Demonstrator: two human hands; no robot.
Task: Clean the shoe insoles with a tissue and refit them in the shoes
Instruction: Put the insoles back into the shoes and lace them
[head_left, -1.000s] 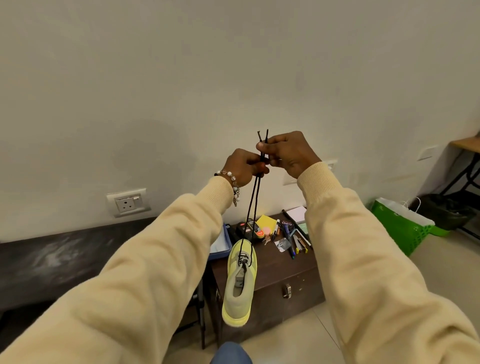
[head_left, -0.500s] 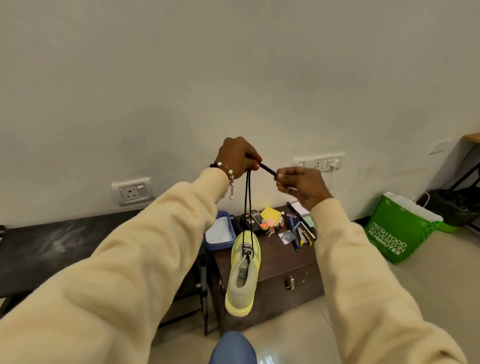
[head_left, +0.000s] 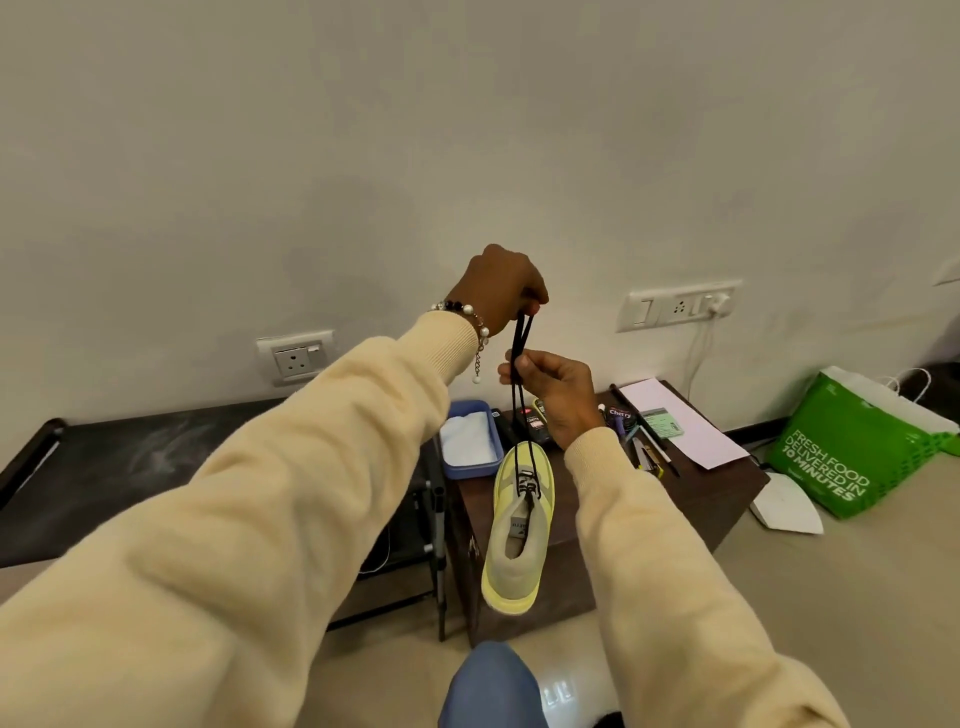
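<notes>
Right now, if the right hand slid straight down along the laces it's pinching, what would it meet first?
The right hand would likely meet the yellow shoe first, at the lace lock on its tongue. The left hand holds the laces above.

A yellow shoe (head_left: 519, 535) is held hanging in the air by its black laces (head_left: 521, 384), toe upward and heel down. The top of the laces is gripped in the left hand (head_left: 501, 291), raised before the wall, a beaded bracelet (head_left: 470, 317) being worn at that wrist. Lower down, the laces are pinched by the fingers (head_left: 511, 366) of the right hand (head_left: 556, 395). Behind the shoe, a dark wooden surface (head_left: 727, 483) is seen, on which a blue tray (head_left: 470, 441) with white contents, a pink sheet (head_left: 680, 421) and several pens are laid. A green bag (head_left: 857, 447) is stood on the floor to the right.
</notes>
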